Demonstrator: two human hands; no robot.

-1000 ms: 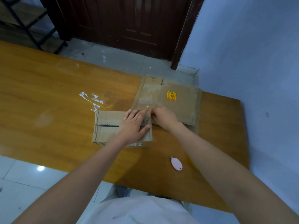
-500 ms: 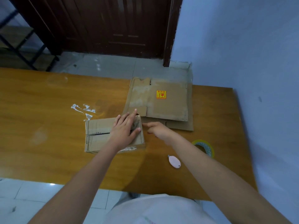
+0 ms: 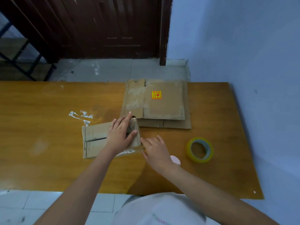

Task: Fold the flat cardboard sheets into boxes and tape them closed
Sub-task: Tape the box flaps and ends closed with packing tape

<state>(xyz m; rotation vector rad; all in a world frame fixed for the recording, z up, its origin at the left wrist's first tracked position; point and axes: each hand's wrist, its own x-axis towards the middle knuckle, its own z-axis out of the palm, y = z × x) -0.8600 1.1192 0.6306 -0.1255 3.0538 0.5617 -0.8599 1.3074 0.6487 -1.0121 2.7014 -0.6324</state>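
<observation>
Left hand (image 3: 121, 135) lies flat, fingers spread, pressing the top of the folded box (image 3: 103, 140) at mid-desk (image 3: 48, 159). Right hand (image 3: 155, 151) has straight fingers at the box's right edge, seemingly touching it. Flat sheets (image 3: 162, 104) lie just behind, tape roll (image 3: 200, 149) to the right.

Our left hand (image 3: 121, 135) lay mid-frame, palm down, fingers straight and spread, thumb out to right. Our right hand (image 3: 156, 153) sat just right of it, lower, fingers extended toward upper left. Both forearms entered from bottom edge.
</observation>
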